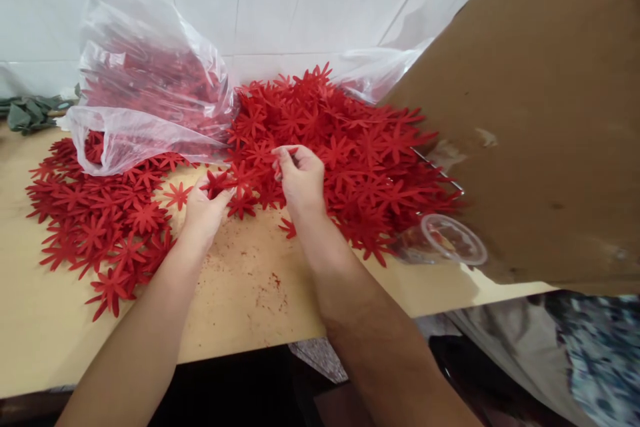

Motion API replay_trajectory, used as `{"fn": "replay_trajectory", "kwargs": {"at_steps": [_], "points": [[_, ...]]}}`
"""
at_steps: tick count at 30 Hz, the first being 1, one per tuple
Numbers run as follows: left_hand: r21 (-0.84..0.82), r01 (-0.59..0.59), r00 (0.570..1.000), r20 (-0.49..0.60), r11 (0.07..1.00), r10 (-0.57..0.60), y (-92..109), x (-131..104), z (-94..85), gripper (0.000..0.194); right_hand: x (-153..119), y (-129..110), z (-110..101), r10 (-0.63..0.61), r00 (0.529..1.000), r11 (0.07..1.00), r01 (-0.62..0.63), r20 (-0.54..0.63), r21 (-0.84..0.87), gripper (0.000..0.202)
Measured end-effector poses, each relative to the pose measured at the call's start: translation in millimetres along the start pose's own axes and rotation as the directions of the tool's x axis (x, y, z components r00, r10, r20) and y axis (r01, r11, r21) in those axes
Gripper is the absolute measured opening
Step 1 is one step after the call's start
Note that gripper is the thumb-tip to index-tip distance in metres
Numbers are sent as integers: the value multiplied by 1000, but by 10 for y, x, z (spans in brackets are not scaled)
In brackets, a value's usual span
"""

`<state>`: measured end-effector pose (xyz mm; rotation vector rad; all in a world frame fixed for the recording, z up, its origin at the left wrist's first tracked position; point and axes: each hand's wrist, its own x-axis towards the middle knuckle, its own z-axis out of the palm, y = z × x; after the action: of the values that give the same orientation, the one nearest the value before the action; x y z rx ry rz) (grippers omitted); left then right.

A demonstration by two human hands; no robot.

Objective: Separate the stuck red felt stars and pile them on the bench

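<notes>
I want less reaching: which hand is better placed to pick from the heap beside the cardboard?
Probably the right hand: it is at that heap, nearer the cardboard, while the left hand sits farther left, holding a flower.

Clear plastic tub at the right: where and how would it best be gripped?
Probably by the near part of its rim, with the right hand coming from the table's front edge. The tub lies tipped, its rim exposed, while red flower pieces crowd its far side.
</notes>
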<state>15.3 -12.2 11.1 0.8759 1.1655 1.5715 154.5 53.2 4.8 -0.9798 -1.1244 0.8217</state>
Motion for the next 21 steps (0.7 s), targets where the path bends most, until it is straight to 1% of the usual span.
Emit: {"fn": "replay_trajectory", "kwargs": {"at_steps": [2, 3, 5, 6, 7, 8, 9, 10, 11, 12, 13, 14, 15, 16, 17, 19, 21], "points": [[-22, 17, 1000, -14, 1000, -17, 6, 15, -24, 28, 79, 54, -102, -45, 996, 999, 43, -72, -33, 23], [-30, 27, 999, -16, 999, -27, 9, 22, -37, 28, 117, 78, -154, -84, 990, 994, 75, -110, -82, 25], [-41, 48, 999, -9, 998, -49, 11, 33, -59, 30, 163, 98, -228, -205, 964, 950, 154, -172, -271, 36], [-48, 60, 998, -3, 997, -61, 12, 34, -66, 30, 162, 91, -239, -275, 943, 902, 186, -188, -389, 42], [-54, 72, 997, 7, 996, -72, 13, 33, -68, 31, 143, 73, -229, -336, 924, 845, 209, -184, -492, 47], [-62, 80, 997, 18, 995, -79, 15, 29, -68, 30, 108, 46, -199, -374, 914, 797, 231, -155, -558, 50], [-71, 83, 996, 28, 994, -81, 18, 25, -65, 30, 60, 14, -151, -377, 920, 781, 253, -107, -571, 50], [-78, 83, 996, 36, 994, -80, 21, 19, -60, 28, 2, -18, -90, -341, 939, 806, 269, -43, -527, 48], [-82, 79, 996, 40, 993, -76, 26, 14, -55, 27, -59, -47, -22, -271, 962, 862, 261, 40, -435, 45], [-80, 76, 996, 42, 994, -72, 31, 9, -49, 25, -119, -69, 48, -177, 974, 924, 215, 143, -317, 43], [-74, 74, 997, 43, 994, -71, 37, 5, -44, 24, -173, -84, 112, -77, 964, 971, 131, 254, -202, 41], [-65, 73, 997, 44, 995, -71, 43, 1, -38, 23, -219, -91, 167, 12, 936, 993, 29, 351, -111, 40], [-53, 74, 996, 50, 996, -71, 49, -4, -32, 22, -255, -93, 209, 80, 905, 997, -65, 417, -51, 38], [-39, 75, 996, 59, 996, -72, 56, -8, -25, 22, -280, -92, 239, 126, 885, 991, -135, 448, -11, 37], [-28, 75, 995, 67, 997, -73, 63, -14, -18, 21, -295, -90, 257, 152, 882, 984, -179, 447, 18, 36], [-10, 69, 995, 78, 998, -68, 76, -27, -4, 19, -304, -91, 264, 171, 901, 976, -212, 400, 60, 36], [9, 64, 995, 80, 998, -64, 85, -39, 5, 17, -298, -108, 251, 171, 915, 977, -205, 365, 58, 36]]}}
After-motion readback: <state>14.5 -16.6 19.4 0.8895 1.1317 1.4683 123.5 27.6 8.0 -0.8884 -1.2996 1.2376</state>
